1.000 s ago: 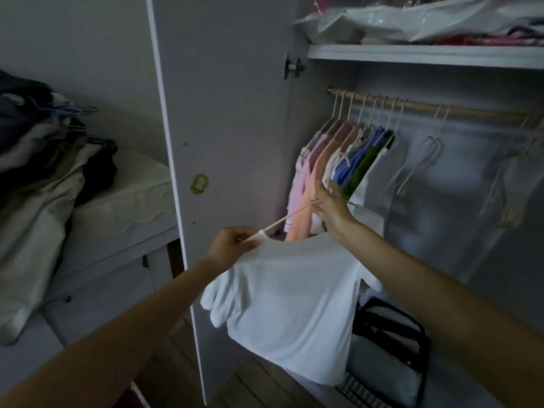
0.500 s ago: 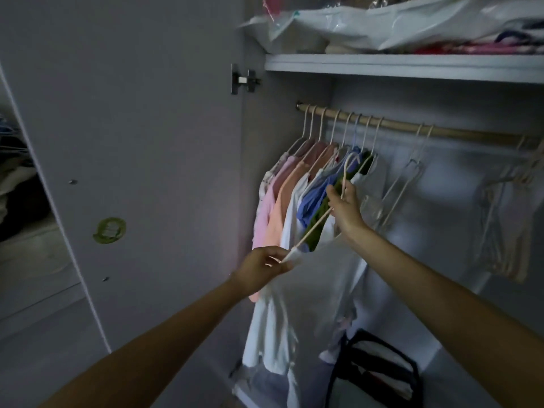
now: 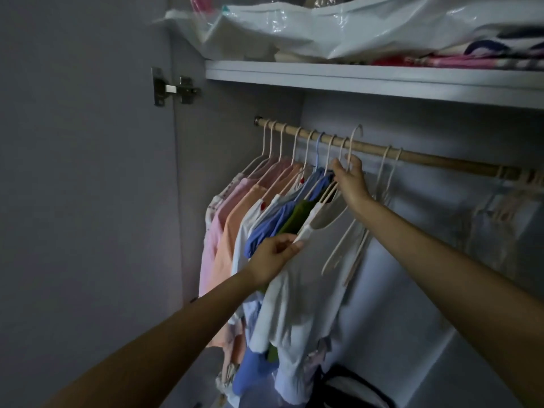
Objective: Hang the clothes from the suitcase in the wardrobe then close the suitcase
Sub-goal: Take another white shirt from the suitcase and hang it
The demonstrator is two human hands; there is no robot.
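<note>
A white T-shirt (image 3: 306, 293) hangs on a pale hanger (image 3: 354, 142) whose hook is raised just above the wooden rail (image 3: 426, 159) inside the open wardrobe. My right hand (image 3: 348, 179) grips the hanger's neck below the hook. My left hand (image 3: 275, 254) pinches the shirt's near shoulder at the hanger's end. Several shirts in pink, peach, white, blue and green (image 3: 235, 225) hang on the rail to the left. The suitcase is out of view.
Two bare hangers (image 3: 385, 184) hang right of my right hand, more at the far right (image 3: 506, 201). A shelf (image 3: 368, 79) above carries plastic-wrapped bundles (image 3: 338, 28). The open door (image 3: 82, 172) stands at left. A black bag (image 3: 350, 387) sits on the wardrobe floor.
Both hands lifted the white T-shirt on its hanger up and into the wardrobe; the hook has risen to the rail. My view moved closer and upward.
</note>
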